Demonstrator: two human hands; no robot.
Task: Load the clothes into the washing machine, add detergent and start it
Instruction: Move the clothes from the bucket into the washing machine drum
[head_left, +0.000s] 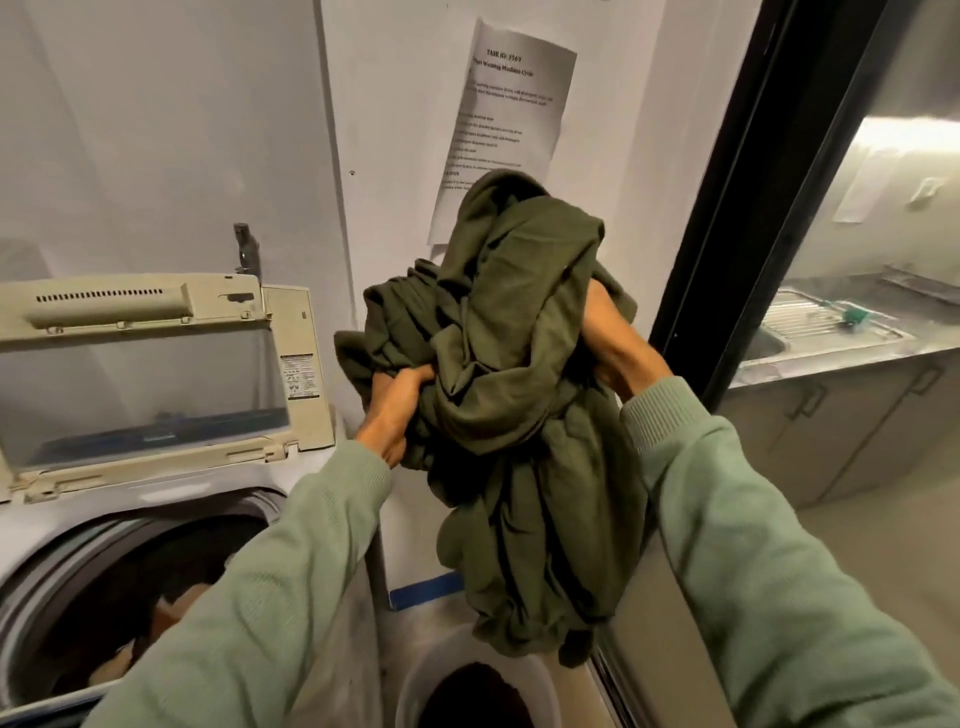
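Observation:
A bunched dark green garment (519, 415) hangs in the air between both hands, above a white bucket (415, 686). My left hand (395, 410) grips its left side with curled fingers. My right hand (623, 358) grips its right side, partly buried in the cloth. To the left stands the top-loading washing machine (47, 530) with its lid (145, 374) raised. Several clothes, tan and dark, lie in its drum (119, 623). My left sleeve crosses over the drum's right edge.
The white bucket on the floor holds a dark garment (478, 696). A printed sheet (509, 119) is taped to the wall behind. Blue tape (426, 590) marks the floor. A black-framed glass partition (753, 208) stands close on the right, with a sink counter (831, 332) beyond it.

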